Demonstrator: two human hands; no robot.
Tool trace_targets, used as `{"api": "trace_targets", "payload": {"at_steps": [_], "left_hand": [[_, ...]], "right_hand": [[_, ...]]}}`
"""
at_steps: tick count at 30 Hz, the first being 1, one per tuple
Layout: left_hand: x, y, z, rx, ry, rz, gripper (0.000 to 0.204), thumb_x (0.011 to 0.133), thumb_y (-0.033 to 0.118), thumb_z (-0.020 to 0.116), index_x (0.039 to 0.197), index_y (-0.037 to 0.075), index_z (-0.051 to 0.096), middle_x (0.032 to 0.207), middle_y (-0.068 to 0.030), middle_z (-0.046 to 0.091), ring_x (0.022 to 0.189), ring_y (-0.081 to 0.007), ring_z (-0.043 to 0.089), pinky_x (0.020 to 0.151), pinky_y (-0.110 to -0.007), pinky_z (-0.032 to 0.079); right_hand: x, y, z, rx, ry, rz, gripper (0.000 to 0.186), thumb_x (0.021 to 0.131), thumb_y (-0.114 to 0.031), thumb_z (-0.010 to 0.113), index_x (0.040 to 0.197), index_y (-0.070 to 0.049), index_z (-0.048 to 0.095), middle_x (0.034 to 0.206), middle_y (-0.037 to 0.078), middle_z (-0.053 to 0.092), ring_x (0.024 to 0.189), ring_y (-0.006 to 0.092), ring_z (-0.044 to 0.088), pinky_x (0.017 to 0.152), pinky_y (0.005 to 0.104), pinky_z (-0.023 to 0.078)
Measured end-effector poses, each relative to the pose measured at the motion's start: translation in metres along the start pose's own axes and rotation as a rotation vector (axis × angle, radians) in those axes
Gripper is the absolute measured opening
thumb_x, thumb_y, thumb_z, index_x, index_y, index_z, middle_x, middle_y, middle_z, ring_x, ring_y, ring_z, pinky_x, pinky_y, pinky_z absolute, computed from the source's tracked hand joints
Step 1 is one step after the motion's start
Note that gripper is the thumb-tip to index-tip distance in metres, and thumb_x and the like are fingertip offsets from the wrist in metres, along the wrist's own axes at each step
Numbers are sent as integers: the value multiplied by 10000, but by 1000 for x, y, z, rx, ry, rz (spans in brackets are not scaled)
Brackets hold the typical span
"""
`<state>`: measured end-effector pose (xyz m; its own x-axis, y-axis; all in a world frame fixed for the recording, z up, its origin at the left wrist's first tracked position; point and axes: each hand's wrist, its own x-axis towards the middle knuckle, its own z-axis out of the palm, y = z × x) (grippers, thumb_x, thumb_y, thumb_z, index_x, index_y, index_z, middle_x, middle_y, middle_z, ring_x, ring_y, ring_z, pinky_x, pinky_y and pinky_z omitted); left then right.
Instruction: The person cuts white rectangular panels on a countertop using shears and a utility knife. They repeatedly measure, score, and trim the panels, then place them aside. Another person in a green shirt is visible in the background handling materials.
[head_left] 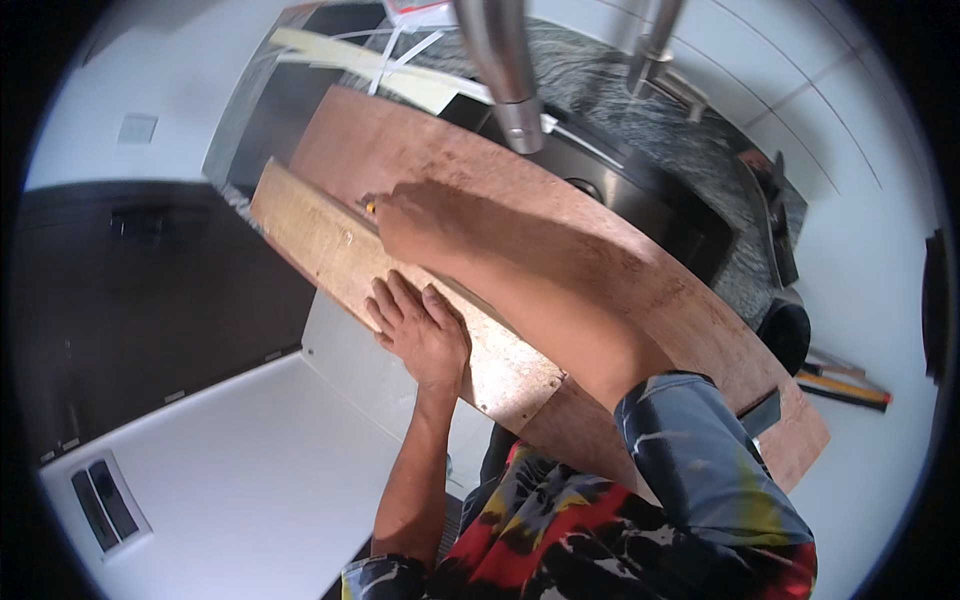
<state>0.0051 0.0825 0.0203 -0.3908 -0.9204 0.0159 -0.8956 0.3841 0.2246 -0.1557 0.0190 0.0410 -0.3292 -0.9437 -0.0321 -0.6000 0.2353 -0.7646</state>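
A long reddish-brown wooden sheet (400, 140) slants across the counter from far left to near right. On its near side lies a narrower pale board (315, 225), lined up along it. My left hand (425, 335) presses flat on the pale board, fingers stretched out. My right hand (412, 228) is closed at the board's far long edge, with my forearm crossing over the sheet. From the fist pokes a small yellow tool (370, 207); most of it is hidden, so its exact kind cannot be made out.
Behind the sheet are a dark sink (640, 180), a metal faucet (505, 70) and pale strips (350, 55) on the speckled counter (585, 75). A dark flat piece (762, 412) rests on the sheet's near right end. White panelling (240, 450) stands below left.
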Motion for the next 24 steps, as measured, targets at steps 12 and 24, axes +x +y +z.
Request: {"api": "trace_targets", "payload": {"at_steps": [12,24], "left_hand": [[-1,3,4,6,45,0,674,1088,431,391,1605,2,328,1671,-265,280,1553,-504,196,1205,-682,193],[3,1,12,45,107,36,670,1082,448,387,1593,14,364,1666,-245,310,1544,-493,235,1203,-678,219]], "right_hand": [[24,-26,-9,-93,-208,27,337,904,-151,647,1184,7,747,1243,253,722,1241,341,669,978,445,558],[-115,-1,-45,-92,-242,86,286,935,-123,599,1152,34,703,1084,281,741,1051,400,737,868,475,596]]}}
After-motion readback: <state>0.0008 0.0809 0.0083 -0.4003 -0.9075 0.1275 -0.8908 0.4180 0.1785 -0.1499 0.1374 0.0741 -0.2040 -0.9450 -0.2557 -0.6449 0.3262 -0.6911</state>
